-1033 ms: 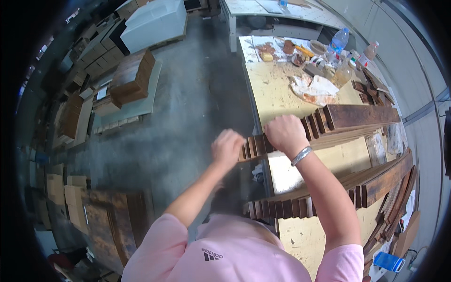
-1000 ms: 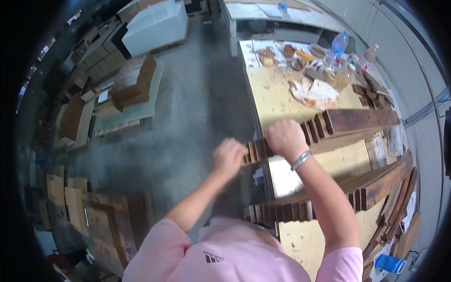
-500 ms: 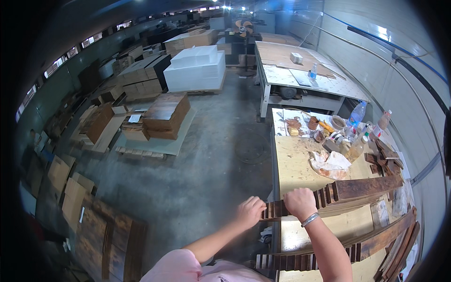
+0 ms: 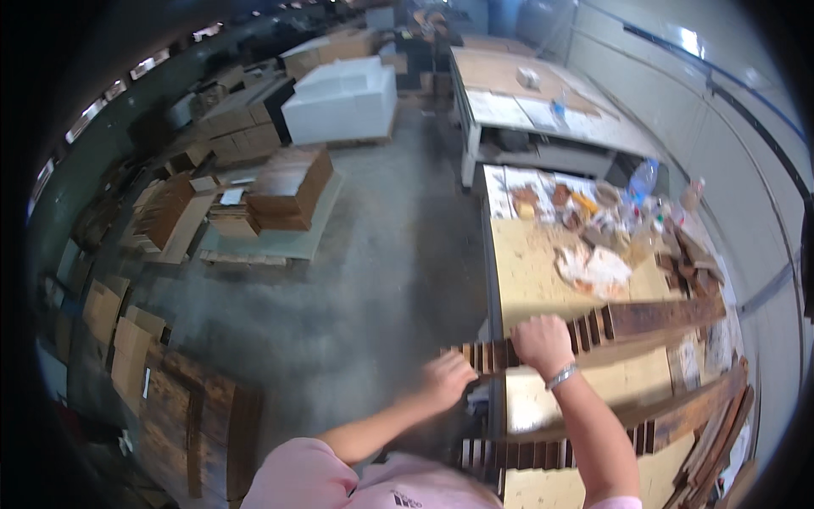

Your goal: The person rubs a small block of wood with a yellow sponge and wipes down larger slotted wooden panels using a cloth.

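Both hands (image 4: pixel 496 360) cover part of the plank row (image 4: pixel 593 327).

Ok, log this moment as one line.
left hand: on plank row end | right hand: gripping plank row | workbench: beneath

From my remote station: the left hand (image 4: pixel 448 378) and right hand (image 4: pixel 543 343) grip a row of dark brown wooden slats standing on edge (image 4: pixel 627 322) at the near edge of a pale plywood workbench (image 4: pixel 530 271), above a grey concrete floor (image 4: pixel 381 280).
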`<action>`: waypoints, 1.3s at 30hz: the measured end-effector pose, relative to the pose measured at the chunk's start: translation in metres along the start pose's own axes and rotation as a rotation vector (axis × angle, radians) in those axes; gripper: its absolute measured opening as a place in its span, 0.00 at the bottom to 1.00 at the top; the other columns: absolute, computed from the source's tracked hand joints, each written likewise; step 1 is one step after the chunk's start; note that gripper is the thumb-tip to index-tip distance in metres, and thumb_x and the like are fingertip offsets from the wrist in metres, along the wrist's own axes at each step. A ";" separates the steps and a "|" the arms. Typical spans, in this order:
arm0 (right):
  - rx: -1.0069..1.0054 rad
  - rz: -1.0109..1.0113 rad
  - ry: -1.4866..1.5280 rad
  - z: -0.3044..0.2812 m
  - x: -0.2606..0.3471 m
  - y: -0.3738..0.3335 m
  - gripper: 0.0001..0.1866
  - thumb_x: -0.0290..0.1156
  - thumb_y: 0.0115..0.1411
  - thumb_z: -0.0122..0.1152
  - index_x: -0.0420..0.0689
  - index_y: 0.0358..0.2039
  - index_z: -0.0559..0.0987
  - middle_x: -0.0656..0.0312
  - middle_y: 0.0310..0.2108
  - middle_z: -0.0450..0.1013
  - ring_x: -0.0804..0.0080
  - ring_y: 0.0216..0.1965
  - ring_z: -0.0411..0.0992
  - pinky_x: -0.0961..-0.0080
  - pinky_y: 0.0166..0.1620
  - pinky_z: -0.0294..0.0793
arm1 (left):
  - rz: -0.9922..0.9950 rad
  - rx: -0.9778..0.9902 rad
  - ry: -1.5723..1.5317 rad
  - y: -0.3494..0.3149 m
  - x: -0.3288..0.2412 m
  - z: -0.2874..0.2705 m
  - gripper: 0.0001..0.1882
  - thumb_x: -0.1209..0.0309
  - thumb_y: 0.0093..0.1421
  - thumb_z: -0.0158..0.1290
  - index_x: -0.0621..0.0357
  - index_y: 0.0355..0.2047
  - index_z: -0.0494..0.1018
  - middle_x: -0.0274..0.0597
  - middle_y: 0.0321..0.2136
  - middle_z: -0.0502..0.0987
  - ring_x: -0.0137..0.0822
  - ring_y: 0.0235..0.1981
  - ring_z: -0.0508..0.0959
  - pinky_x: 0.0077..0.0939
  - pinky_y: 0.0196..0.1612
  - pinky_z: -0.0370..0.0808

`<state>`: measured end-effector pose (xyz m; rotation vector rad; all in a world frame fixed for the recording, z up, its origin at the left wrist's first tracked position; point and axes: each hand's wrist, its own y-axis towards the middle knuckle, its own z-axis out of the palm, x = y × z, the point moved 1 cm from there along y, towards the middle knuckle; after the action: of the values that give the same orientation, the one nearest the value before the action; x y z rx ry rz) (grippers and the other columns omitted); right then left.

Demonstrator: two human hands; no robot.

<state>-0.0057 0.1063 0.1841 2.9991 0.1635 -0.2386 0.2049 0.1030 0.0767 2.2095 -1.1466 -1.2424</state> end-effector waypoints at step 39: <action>0.270 0.075 0.026 -0.016 0.000 0.010 0.19 0.44 0.62 0.55 0.45 0.23 0.84 0.53 0.26 0.81 0.56 0.33 0.81 0.60 0.44 0.79 | -0.298 0.044 -0.191 -0.010 0.007 -0.014 0.07 0.81 0.53 0.61 0.62 0.24 0.72 0.40 0.22 0.72 0.35 0.24 0.73 0.30 0.29 0.70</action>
<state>-0.0020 0.0988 0.2006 3.2693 0.0219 -0.2312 0.2235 0.1025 0.0736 2.4017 -0.9407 -1.5917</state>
